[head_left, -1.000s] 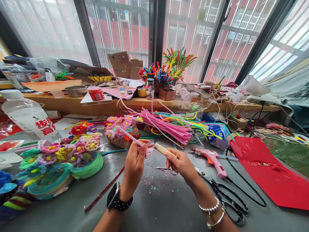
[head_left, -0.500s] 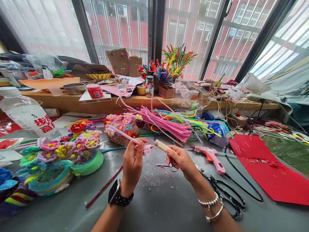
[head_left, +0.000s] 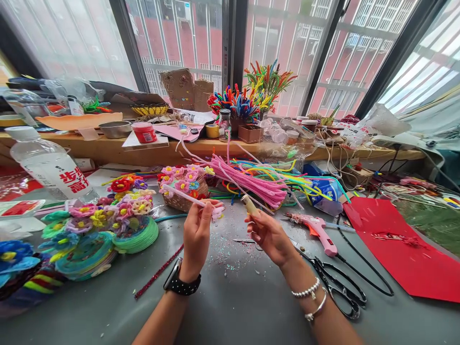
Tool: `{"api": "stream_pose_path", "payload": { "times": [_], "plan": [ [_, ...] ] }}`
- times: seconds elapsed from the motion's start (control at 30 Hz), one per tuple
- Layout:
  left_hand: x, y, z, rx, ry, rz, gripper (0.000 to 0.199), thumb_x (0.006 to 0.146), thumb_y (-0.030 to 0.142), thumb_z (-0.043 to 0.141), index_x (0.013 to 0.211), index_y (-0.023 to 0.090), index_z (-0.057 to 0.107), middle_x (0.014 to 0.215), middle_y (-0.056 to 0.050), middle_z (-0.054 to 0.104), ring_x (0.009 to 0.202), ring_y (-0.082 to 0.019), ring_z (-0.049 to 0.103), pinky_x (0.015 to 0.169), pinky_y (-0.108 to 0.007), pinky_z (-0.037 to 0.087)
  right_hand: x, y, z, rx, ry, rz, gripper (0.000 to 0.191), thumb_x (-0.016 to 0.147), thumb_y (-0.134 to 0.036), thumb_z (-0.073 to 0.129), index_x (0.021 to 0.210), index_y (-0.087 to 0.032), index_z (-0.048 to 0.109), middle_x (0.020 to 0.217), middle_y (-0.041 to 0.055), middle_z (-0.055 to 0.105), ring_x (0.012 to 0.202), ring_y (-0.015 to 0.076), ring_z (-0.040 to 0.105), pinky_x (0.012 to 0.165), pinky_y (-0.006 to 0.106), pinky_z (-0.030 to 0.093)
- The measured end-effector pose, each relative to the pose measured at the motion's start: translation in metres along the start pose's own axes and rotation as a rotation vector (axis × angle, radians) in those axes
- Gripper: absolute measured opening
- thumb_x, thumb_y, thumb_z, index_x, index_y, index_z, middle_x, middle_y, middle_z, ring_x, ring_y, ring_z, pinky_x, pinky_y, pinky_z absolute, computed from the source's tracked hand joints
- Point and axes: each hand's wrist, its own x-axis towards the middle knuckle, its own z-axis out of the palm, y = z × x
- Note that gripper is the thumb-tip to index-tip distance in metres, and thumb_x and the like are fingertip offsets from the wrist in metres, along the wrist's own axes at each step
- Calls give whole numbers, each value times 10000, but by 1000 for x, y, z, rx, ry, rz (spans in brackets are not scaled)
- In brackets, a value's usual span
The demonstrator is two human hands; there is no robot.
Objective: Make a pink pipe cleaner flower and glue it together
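Between its thumb and fingers, my left hand (head_left: pixel 197 235) pinches a pale pink pipe cleaner (head_left: pixel 183 193) whose fuzzy, petal-like end shows at the fingertips. My right hand (head_left: pixel 271 237) grips a cream lighter (head_left: pixel 249 206), its metal top tilted up and to the left; no flame shows. The two hands are apart above the grey table. Behind them lies a thick bundle of pink pipe cleaners (head_left: pixel 251 182). A basket of pipe-cleaner flowers (head_left: pixel 183 184) stands just beyond my left hand. Small scissors (head_left: pixel 246 240) lie partly hidden by my right hand.
A pink glue gun (head_left: pixel 319 230), large black scissors (head_left: pixel 339 287) and red card (head_left: pixel 398 249) lie on the right. Colourful flower pots (head_left: pixel 136 235) and a plastic bottle (head_left: pixel 50 165) stand left. One red glitter stem (head_left: pixel 158 272) lies near my left wrist. Glitter bits litter the table.
The lighter has tipped more upright in my right hand, and the fingers around it have shifted. My left hand still holds the pale pink pipe cleaner. The view has shifted slightly.
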Motion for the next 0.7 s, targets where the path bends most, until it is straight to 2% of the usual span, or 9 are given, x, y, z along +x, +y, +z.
{"api": "stream_pose_path", "payload": {
  "times": [0.07, 0.13, 0.23, 0.33, 0.43, 0.53, 0.6, 0.7],
  "plan": [
    [3, -1, -2, -29, 56, 0, 224, 723, 368, 543, 775, 154, 585, 801, -28, 594, 755, -134, 546, 713, -237, 412, 0, 8, 3, 213, -14, 82, 251, 593, -284, 693, 797, -169, 600, 767, -8, 613, 638, 65, 552, 463, 139, 358],
    [7, -4, -5, -66, 115, 18, 199, 679, 352, 598, 726, 159, 610, 754, -5, 573, 724, -114, 522, 694, -220, 405, 1, 17, 6, 347, -31, 105, 274, 587, -285, 702, 818, -165, 615, 701, -27, 585, 602, 46, 517, 481, 134, 374],
    [12, -8, -10, -130, 156, -1, 187, 646, 350, 628, 699, 171, 638, 728, 11, 575, 705, -102, 511, 688, -215, 400, 2, 28, 10, 376, -100, 93, 247, 655, -295, 658, 846, -143, 619, 553, -52, 494, 488, 30, 408, 453, 140, 357],
    [14, -10, -13, -79, 111, -17, 175, 657, 335, 622, 748, 189, 653, 804, 2, 614, 760, -119, 534, 724, -231, 399, 2, 30, 10, 318, -129, 82, 218, 698, -313, 619, 830, -140, 605, 525, -47, 471, 477, 44, 387, 452, 162, 355],
    [12, -9, -13, 111, 20, 18, 174, 695, 328, 587, 792, 203, 660, 879, -12, 630, 817, -139, 541, 739, -242, 393, 4, 27, 8, 253, -76, 31, 179, 678, -298, 638, 766, -160, 566, 609, -34, 512, 531, 55, 435, 516, 189, 388],
    [10, -7, -10, 302, -122, 51, 186, 706, 337, 567, 787, 207, 672, 828, -22, 641, 763, -149, 543, 705, -256, 395, 6, 22, 7, 134, -3, -81, 188, 649, -282, 663, 692, -172, 517, 541, -72, 434, 467, 38, 381, 476, 179, 352],
    [8, -6, -8, 392, -259, 80, 181, 706, 346, 565, 752, 210, 676, 743, -20, 636, 704, -148, 534, 674, -262, 391, 6, 19, 7, -22, 62, -172, 206, 633, -288, 677, 691, -179, 513, 487, -96, 372, 406, 26, 315, 417, 172, 291],
    [5, -8, -3, 494, -497, 118, 198, 723, 362, 548, 674, 213, 668, 655, -9, 625, 677, -145, 515, 666, -266, 369, 3, 16, 9, -245, 105, -243, 253, 622, -311, 680, 805, -184, 561, 474, -99, 369, 378, 22, 276, 381, 182, 216]
  ]
}}
